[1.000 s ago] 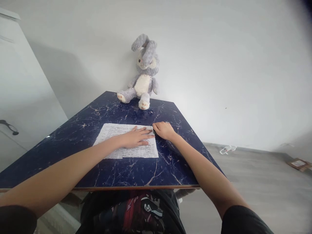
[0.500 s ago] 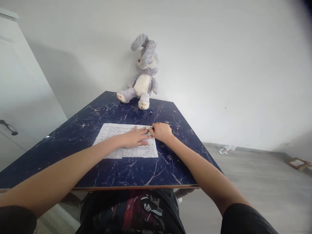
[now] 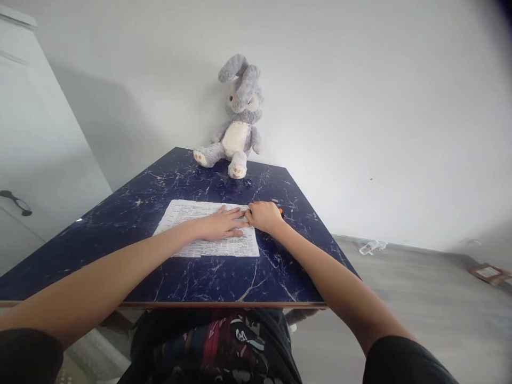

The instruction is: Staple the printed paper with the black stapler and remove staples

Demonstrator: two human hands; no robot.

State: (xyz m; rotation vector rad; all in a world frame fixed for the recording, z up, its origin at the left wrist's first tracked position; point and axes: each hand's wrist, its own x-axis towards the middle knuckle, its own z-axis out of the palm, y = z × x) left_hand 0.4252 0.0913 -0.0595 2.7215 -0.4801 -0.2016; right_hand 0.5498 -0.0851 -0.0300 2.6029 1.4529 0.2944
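A printed sheet of paper (image 3: 240,248) lies flat on the dark blue marbled table (image 3: 216,282). My left hand (image 3: 220,224) rests open on the sheet, fingers spread and pointing right. At the sheet's upper right edge, my right hand (image 3: 264,216) is closed with its knuckles up, its fingertips touching my left fingers. What it grips is hidden beneath the fingers. A small orange thing (image 3: 281,212) shows just past its right side, too little of it visible to name.
A grey plush rabbit (image 3: 238,117) sits at the table's far end against the wall. On the left stands a white cabinet (image 3: 44,122) with a dark handle. Clear plastic packaging (image 3: 373,246) and a brown cardboard piece (image 3: 488,272) lie on the floor at right.
The view has shifted slightly. Both hands keep nearly the same place on the paper, and a bit more of the orange thing shows beside my right hand.
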